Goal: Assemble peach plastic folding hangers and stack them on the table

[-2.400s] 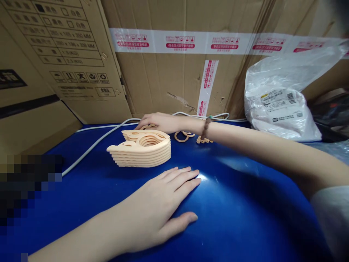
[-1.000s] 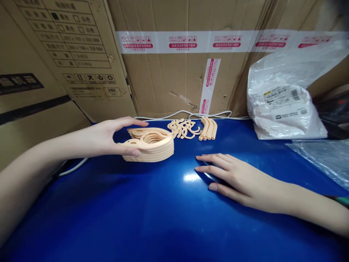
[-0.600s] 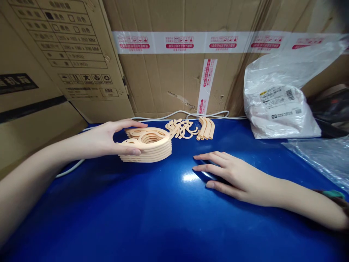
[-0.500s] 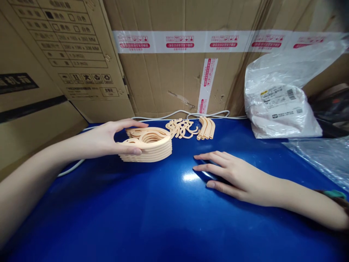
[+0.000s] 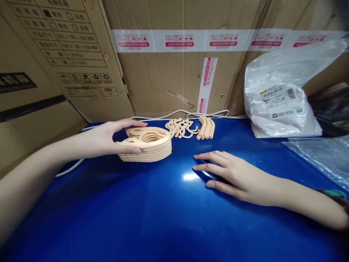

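Note:
On the blue table (image 5: pixel 152 214), toward the back, lies a neat stack of beige plastic hanger pieces (image 5: pixel 155 153) with rounded openings. My left hand (image 5: pixel 117 138) reaches in from the left and grips the stack's left end, thumb along the front side and fingers over the back. Just behind and right of it is a loose pile of small beige hooks (image 5: pixel 181 128). Several curved beige hanger arms (image 5: pixel 206 128) lie side by side to the right of the hooks. My right hand (image 5: pixel 229 174) rests palm down on the table, fingers spread, holding nothing.
A large cardboard box (image 5: pixel 169 80) with printed tape stands along the table's back edge, and another printed box (image 5: pixel 81 47) is at the left. A white cable (image 5: pixel 163 118) runs at their foot. At right are a white plastic bag (image 5: pixel 280 109) and clear plastic wrap (image 5: pixel 324 156).

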A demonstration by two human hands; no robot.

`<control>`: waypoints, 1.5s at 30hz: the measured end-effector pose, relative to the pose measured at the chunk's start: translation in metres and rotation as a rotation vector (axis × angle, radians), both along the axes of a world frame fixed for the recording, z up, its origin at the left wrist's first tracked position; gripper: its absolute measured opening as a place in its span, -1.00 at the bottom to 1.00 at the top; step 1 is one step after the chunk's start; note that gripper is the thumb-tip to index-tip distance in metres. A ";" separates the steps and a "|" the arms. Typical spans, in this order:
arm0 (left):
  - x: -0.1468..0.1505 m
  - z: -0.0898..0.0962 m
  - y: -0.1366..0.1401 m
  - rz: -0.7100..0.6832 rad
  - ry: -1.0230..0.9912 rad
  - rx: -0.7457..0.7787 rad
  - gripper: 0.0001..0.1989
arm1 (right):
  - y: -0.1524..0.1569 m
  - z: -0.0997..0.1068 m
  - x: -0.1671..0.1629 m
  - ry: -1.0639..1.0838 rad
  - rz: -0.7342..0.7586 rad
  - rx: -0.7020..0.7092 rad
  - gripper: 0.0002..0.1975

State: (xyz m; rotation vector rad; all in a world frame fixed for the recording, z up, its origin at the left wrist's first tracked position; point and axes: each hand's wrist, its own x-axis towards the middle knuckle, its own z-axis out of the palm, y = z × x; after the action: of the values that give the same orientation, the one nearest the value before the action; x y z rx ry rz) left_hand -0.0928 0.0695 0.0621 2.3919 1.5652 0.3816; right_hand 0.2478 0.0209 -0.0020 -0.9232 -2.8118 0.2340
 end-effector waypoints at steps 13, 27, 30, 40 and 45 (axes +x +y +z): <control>0.047 -0.001 -0.042 -0.291 -0.114 0.513 -0.51 | 0.000 -0.001 0.000 0.024 0.009 0.013 -0.61; 0.081 -0.061 -0.061 -0.595 0.071 0.072 -0.46 | 0.008 0.000 -0.001 0.041 -0.077 0.174 -0.64; 0.082 -0.060 -0.061 -0.584 0.081 0.057 -0.46 | 0.016 0.009 -0.003 0.010 -0.068 0.240 -0.69; 0.082 -0.059 -0.061 -0.587 0.078 0.043 -0.46 | 0.079 0.028 -0.031 -0.121 -0.159 0.401 -0.78; 0.081 -0.059 -0.061 -0.581 0.087 0.033 -0.45 | 0.092 0.021 -0.050 -0.142 -0.199 0.401 -0.79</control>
State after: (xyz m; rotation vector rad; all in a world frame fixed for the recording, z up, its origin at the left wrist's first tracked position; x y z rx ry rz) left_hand -0.0123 0.0080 0.0027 2.7665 0.8248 0.1821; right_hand 0.1978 0.1130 0.0186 -1.1396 -2.7073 -0.4216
